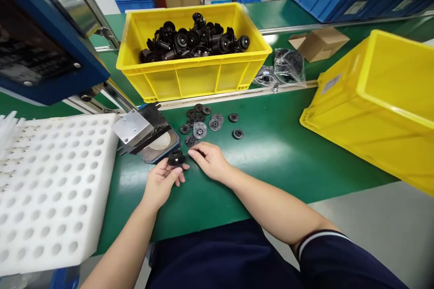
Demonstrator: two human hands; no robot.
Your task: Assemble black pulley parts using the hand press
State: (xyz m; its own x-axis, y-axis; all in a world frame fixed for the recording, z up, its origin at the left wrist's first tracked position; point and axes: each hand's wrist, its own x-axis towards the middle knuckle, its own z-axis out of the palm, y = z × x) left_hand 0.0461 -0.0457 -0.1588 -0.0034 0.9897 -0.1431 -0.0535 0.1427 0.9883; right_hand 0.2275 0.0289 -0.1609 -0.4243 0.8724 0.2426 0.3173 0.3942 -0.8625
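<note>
My left hand [162,184] holds a black flanged part, like a small spool [176,159], between thumb and fingers above the green table. Just to the right, my right hand [212,161] has thumb and fingers drawn together; anything in that pinch is hidden or too small to name. Beyond its fingertips lies a loose cluster of black and grey discs [199,130] with hubs. Two more dark discs [238,134] lie apart, to the right of the cluster. Close behind my left hand is a fixture with a silver metal block [133,125] on a dark base.
A yellow bin [193,76] full of black spool-like parts stands behind the discs. Another yellow bin [383,113] is tilted at the right. At left are a white tray with round holes [64,189] and a blue machine head [47,40]. Plastic-bagged parts [289,67] lie behind.
</note>
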